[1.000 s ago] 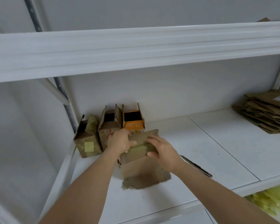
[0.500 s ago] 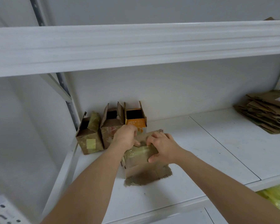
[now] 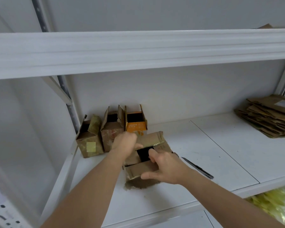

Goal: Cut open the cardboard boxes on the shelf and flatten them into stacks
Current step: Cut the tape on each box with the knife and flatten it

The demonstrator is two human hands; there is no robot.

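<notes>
Both forearms extend forward over the white shelf to the cardboard box at its front centre; the left hand curls over the far flap at 11 o'clock of the dark opening, and the right hand grips the near flap at 5 o'clock, fingers hooked inside. The hands are apart, the flaps spread open. Three opened boxes stand at 10 o'clock, a knife lies at 3 o'clock, and a flattened stack rests at 2 o'clock.
</notes>
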